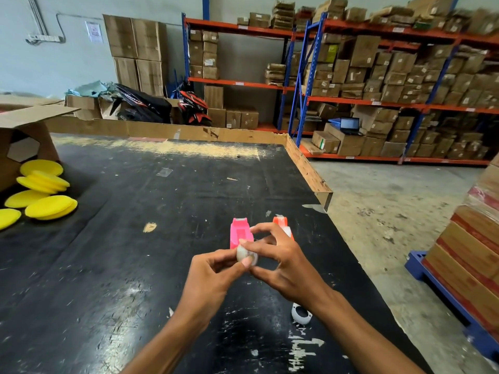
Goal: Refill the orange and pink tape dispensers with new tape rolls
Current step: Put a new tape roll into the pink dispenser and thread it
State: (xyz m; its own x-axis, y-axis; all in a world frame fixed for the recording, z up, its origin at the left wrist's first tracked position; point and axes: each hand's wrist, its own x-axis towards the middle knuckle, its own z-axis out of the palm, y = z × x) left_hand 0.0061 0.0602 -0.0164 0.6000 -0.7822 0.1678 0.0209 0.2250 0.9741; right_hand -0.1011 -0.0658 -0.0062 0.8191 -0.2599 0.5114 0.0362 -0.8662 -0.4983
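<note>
A pink tape dispenser (239, 231) stands on the black table (135, 252), just beyond my hands. Right of it, an orange tape dispenser (282, 224) is partly hidden behind my right fingers. Both hands hold a small clear tape roll (246, 255) above the table. My left hand (209, 276) pinches it from the left with thumb and fingers. My right hand (280, 261) grips it from the right, with its fingers curled over the top. A white ring-shaped piece (301, 315) lies on the table under my right wrist.
Several yellow foam pads (40, 190) spill from an open cardboard box (24, 130) at the table's left. A cardboard wall (167, 130) borders the far and right edges. Shelving with boxes (391, 85) stands behind; stacked cartons on a blue pallet (464, 260) sit at right.
</note>
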